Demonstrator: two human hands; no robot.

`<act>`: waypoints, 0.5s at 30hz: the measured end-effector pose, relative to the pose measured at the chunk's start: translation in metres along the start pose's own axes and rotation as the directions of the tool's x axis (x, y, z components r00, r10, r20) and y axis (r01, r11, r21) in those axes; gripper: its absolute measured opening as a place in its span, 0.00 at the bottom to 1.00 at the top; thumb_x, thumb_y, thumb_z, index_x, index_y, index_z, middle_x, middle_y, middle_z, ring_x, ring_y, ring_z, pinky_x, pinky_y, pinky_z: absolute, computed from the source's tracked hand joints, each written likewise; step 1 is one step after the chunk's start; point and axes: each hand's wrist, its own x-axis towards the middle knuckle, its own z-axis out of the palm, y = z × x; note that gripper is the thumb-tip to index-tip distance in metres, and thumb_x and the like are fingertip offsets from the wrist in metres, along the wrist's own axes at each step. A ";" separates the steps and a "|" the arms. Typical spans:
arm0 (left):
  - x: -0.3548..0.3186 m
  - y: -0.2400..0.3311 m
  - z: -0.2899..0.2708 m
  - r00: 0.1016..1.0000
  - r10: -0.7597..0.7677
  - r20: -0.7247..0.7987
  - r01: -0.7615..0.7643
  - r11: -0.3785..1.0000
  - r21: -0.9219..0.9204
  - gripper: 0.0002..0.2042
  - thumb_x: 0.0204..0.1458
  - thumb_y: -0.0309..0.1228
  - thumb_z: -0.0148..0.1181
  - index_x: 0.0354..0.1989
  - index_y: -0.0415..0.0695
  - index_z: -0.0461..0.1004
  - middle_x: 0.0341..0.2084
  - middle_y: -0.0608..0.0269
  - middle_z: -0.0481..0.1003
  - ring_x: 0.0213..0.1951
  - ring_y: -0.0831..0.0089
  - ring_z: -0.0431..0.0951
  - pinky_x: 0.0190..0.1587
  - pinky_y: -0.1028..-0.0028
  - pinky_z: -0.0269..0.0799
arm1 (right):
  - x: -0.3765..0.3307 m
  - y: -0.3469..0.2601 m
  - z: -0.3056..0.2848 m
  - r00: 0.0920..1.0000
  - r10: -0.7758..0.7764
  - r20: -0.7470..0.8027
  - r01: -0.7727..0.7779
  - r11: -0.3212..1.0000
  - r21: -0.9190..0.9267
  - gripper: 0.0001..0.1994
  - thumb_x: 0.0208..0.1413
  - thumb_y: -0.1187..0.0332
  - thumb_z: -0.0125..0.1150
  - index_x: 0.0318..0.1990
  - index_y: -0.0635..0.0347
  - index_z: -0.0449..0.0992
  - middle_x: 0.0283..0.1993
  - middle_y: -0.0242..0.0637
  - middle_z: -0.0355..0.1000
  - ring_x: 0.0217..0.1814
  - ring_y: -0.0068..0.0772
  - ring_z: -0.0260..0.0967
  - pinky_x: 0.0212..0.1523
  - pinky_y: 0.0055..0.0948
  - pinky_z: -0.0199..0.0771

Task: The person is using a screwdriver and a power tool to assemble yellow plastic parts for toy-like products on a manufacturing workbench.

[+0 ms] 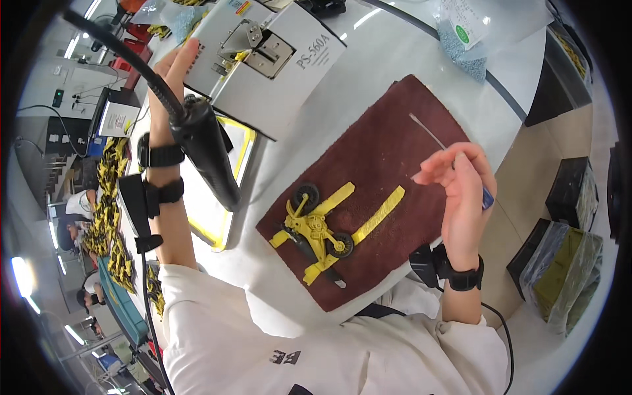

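My left hand (172, 69) reaches to the left side of a white box-shaped machine (299, 82), fingers stretched out and partly hidden; it seems to hold nothing. Between my arm and the machine hangs a black electric screwdriver (209, 155) on a thick cord. My right hand (464, 187) is closed around a thin hand screwdriver with a blue handle (488, 197); its metal shaft (429, 130) points away to the upper left. Below and left of it, a yellow toy motorcycle (315, 230) with black wheels lies on a brown towel (388, 141). A yellow strip (378, 214) extends beside its wheel.
A yellow-rimmed white tray (242, 161) lies partly under the machine. At the far right of the table stands a clear bag of small pale-blue pieces (464, 56). Many yellow-and-black parts (113, 197) fill the left side. Black bins (571, 191) stand on the floor right.
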 end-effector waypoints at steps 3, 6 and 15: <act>-0.009 -0.018 -0.010 0.993 -0.114 -0.019 0.115 0.993 0.028 0.20 0.54 0.44 0.55 0.21 0.39 0.70 0.20 0.77 0.64 0.25 0.86 0.58 0.28 0.80 0.50 | -0.005 0.003 -0.007 1.000 0.002 0.023 -0.001 0.999 -0.043 0.10 0.60 0.69 0.44 0.35 0.67 0.69 0.30 0.40 0.73 0.29 0.28 0.72 0.34 0.25 0.74; 0.006 -0.014 0.000 0.958 -0.284 0.038 0.285 0.929 -0.237 0.20 0.54 0.43 0.56 0.23 0.36 0.70 0.21 0.76 0.66 0.26 0.84 0.59 0.29 0.80 0.51 | 0.003 0.007 -0.006 0.999 -0.032 -0.008 0.032 0.999 -0.035 0.09 0.60 0.69 0.46 0.36 0.67 0.69 0.30 0.40 0.72 0.29 0.28 0.72 0.34 0.25 0.74; 0.004 -0.016 -0.006 0.972 -0.224 -0.066 0.223 0.974 -0.028 0.21 0.55 0.45 0.54 0.28 0.33 0.74 0.26 0.69 0.72 0.30 0.83 0.66 0.34 0.81 0.60 | 0.019 0.013 -0.013 0.858 -0.229 0.460 0.506 0.536 -0.676 0.15 0.43 0.78 0.63 0.42 0.59 0.72 0.37 0.37 0.74 0.37 0.38 0.72 0.37 0.31 0.72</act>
